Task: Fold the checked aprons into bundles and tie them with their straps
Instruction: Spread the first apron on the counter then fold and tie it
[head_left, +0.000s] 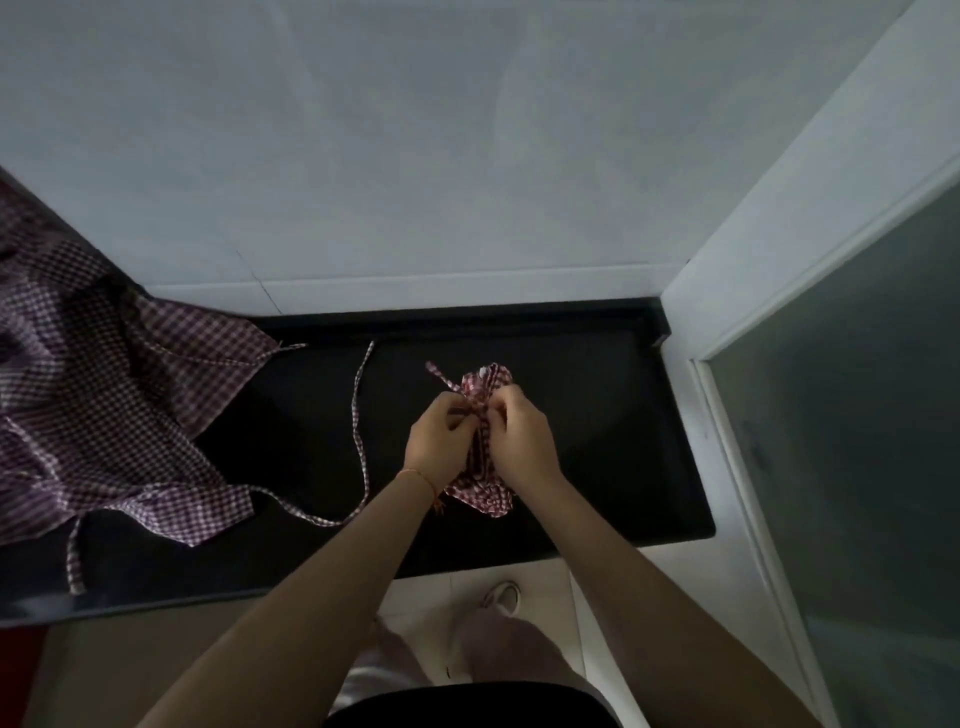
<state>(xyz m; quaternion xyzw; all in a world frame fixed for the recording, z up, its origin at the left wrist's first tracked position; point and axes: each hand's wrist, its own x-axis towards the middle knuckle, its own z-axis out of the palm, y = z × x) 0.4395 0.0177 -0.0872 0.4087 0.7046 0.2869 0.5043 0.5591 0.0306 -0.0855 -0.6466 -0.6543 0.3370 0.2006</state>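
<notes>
A small red-and-white checked apron bundle (485, 493) lies on the black counter (613, 415) near the middle. My left hand (441, 441) and my right hand (519, 436) sit side by side on top of it, each pinching the strap where it crosses the bundle. One strap end (441, 378) sticks out from the bundle's far left corner. My hands hide the middle of the bundle. A loose heap of purple checked aprons (98, 395) is spread over the counter's left side, with a long strap (358, 431) trailing toward the bundle.
A white wall (467, 156) rises behind the counter and a white frame with a glass panel (857, 415) closes the right side. Below the counter's front edge are the white floor and my shoe (504, 595).
</notes>
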